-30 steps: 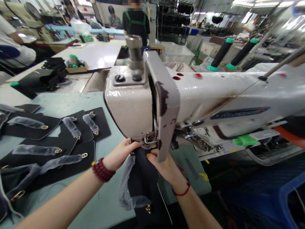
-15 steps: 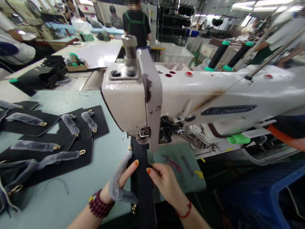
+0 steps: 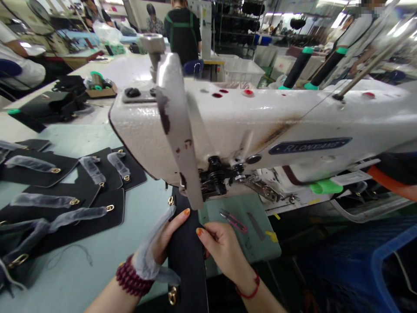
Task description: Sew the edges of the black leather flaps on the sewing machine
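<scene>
A black leather-like panel [image 3: 188, 265] runs lengthwise toward me, its far end beneath the head of a white sewing machine [image 3: 150, 130]. A strap [image 3: 148, 248] wrapped in clear plastic film, with brass clasps at both ends, is attached along its left side and drapes over my left hand [image 3: 163, 241]. My left thumb lies stretched on the panel's top; the other fingers of that hand are mostly hidden. My right hand [image 3: 223, 248] pinches the panel's right edge between thumb and bent fingers. The needle is hidden behind the machine's painted lever [image 3: 179, 130].
Several similar black panels [image 3: 107, 221] with wrapped straps overlap on the green table [image 3: 137, 243] at left. Thread snips [image 3: 234, 221] and a grey blade [image 3: 256, 226] lie right of my hands. A blue crate [image 3: 345, 265] stands at lower right. Other people work behind.
The view has shifted, so the machine head appears further left and its lever tilts more. Both hands keep their hold on the panel, a little further left in view.
</scene>
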The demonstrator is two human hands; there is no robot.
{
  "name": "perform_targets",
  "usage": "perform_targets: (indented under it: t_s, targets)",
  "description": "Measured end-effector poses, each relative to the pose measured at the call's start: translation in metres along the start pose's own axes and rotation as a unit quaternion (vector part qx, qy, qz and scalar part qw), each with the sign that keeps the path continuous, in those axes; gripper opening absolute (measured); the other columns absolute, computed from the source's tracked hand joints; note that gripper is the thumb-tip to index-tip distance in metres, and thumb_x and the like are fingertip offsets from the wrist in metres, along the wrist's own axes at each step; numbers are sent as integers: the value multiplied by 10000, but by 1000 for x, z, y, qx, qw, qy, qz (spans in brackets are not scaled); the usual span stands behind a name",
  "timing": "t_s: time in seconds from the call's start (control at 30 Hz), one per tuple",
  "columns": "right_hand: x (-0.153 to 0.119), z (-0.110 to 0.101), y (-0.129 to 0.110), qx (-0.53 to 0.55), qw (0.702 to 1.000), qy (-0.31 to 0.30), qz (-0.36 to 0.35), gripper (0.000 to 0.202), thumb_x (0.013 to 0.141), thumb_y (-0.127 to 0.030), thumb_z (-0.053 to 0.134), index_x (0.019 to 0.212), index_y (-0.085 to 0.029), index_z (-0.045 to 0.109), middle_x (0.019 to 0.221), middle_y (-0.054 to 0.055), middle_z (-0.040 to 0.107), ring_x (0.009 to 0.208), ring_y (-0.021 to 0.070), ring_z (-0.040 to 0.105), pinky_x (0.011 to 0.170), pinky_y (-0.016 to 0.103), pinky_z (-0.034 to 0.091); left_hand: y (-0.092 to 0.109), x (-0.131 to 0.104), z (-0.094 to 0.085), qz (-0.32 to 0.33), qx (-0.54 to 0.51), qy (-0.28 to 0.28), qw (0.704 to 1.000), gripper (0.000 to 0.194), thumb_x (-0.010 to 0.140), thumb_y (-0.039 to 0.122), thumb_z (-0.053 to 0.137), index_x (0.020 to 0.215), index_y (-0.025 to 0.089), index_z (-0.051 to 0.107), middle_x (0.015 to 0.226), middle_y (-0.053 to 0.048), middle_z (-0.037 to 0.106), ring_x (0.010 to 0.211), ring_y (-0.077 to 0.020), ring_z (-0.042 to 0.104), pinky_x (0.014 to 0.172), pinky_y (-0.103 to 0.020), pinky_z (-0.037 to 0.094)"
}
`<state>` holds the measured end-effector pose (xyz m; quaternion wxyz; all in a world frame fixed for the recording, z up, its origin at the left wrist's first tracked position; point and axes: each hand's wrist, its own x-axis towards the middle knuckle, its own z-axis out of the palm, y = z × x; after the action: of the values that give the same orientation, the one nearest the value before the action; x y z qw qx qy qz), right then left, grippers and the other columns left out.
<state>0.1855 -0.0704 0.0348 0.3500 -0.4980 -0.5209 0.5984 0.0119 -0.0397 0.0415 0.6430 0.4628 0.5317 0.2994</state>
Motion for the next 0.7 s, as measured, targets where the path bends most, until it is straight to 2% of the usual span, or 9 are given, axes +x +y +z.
perform_targets:
  t_s: [0.07,0.13,0.27,0.37,0.5,0.7]
  targets:
    - [1,-1,-2,7,1000,0,6,478,951,-485,506,597,-167,463,537,-15,463,496,95,453,462,204,299,-4,2,0,-76,-71,11,994,730,785,692,589,1321,196,619,1110,-183,755,992,-401,729,838,-511,619]
    - [1,-1,-3,-2,1000,5,11,479,946,-478,501,583,-167,466,523,-11,465,489,99,459,462,205,305,-18,5,-3,-100,-92,1,991,739,798,684,585,1350,193,599,1078,-192,760,952,-398,737,832,-532,612]
    - [1,-2,-3,-8,1000,7,20,485,943,-481,502,575,-167,472,513,-5,478,484,105,469,466,212,307,-56,11,-16,-34,-12,-25,999,697,772,669,642,1361,298,610,1053,-147,772,1031,-395,715,894,-555,586]
    - [3,-3,-3,5,1000,8,22,491,939,-500,516,581,-167,470,514,-6,479,481,105,469,467,215,305,-71,13,-24,0,11,-15,1000,679,747,639,694,1336,307,636,1127,-143,754,1179,-394,648,962,-551,553]
    - [9,-4,-4,16,1000,15,16,494,930,-506,534,579,-163,476,511,-15,468,482,98,449,475,212,302,-66,17,-25,40,11,-17,999,772,674,630,773,1335,255,637,1219,-161,716,1284,-408,569,1037,-535,518]
    - [22,-5,-9,18,1000,21,12,491,914,-513,547,575,-168,464,504,-26,448,473,88,415,472,210,295,-52,30,-25,56,6,6,998,644,782,653,664,1300,271,649,1122,-146,743,1159,-386,657,996,-546,542]
